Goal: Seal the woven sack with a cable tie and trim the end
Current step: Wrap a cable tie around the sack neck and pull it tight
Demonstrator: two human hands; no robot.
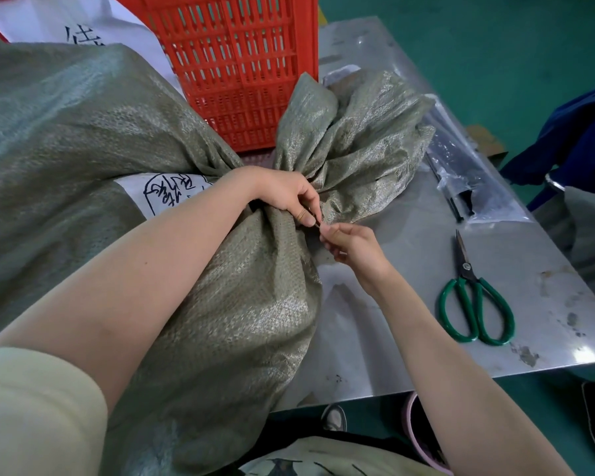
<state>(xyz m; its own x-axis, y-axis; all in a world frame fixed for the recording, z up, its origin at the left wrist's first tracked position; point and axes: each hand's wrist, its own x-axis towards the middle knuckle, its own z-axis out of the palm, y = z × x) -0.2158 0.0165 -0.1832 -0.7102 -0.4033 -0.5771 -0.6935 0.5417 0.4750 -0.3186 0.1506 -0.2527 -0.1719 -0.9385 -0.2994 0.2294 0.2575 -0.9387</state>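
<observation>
A grey-green woven sack (241, 304) lies on the steel table (409, 345), its mouth bunched into a neck with the loose top (354, 142) fanned out beyond. My left hand (285, 197) grips the neck, thumb and fingers pinching at the cable tie (318, 224), of which only a small dark bit shows. My right hand (351, 243) meets it from the right, fingertips closed on the same tie end. Green-handled scissors (474, 304) lie shut on the table to the right of my right forearm.
A red slatted plastic crate (234, 63) stands behind the sack. A clear bag of black cable ties (461, 173) lies at the table's right edge. A second sack with a handwritten white label (49, 132) fills the left. Blue cloth (571, 139) hangs at far right.
</observation>
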